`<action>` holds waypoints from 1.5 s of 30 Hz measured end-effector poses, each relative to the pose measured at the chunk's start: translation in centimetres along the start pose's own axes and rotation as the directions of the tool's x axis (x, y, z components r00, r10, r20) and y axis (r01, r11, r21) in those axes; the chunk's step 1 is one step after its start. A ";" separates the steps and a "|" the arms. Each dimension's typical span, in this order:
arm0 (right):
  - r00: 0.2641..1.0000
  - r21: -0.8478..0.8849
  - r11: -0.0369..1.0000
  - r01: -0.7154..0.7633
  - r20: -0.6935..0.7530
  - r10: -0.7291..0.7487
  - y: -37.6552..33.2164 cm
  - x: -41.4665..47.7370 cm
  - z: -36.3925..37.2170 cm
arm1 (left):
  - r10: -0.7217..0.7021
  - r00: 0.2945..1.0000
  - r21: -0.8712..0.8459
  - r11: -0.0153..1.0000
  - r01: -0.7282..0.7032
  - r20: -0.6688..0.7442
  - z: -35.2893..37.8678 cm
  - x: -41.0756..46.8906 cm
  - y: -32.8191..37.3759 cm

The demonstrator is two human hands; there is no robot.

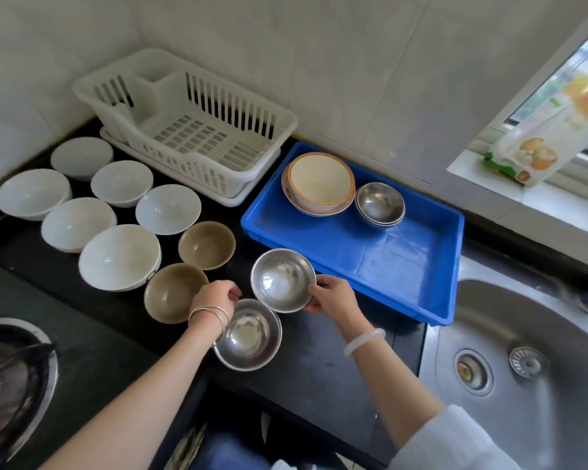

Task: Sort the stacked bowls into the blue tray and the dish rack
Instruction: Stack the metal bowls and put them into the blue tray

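My right hand (333,296) grips the rim of a steel bowl (280,278), held tilted just left of the blue tray (404,266). A second steel bowl (248,334) rests on the black counter below it, and my left hand (216,295) pinches its far rim. In the tray's back end sit a stack of cream bowls with orange rims (319,183) and a stack of steel bowls (380,203). The white dish rack (197,130) stands empty behind. Two brown bowls (207,244) (170,291) and several white bowls (119,256) lie spread on the counter to the left.
A steel sink (523,351) lies to the right of the tray. A gas burner (11,378) is at the lower left. A printed bag (537,150) leans on the window sill at the right. Tiled wall runs behind the rack.
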State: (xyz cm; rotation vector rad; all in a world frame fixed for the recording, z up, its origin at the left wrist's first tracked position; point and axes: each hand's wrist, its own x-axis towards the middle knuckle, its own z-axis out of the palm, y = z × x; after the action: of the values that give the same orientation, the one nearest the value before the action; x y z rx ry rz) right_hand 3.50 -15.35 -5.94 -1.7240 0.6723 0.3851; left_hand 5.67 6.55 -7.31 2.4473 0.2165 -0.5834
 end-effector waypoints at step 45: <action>0.998 0.133 0.991 -0.010 0.061 0.002 0.0 0.1 -3.8 | -0.064 0.948 -0.739 0.611 0.283 0.310 -1.0 0.1 6.7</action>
State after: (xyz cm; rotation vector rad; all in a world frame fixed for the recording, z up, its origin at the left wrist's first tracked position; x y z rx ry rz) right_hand 3.19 -19.03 -4.99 -1.5778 0.6454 0.3865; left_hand 8.05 1.79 -3.09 1.4829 0.4957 -0.6977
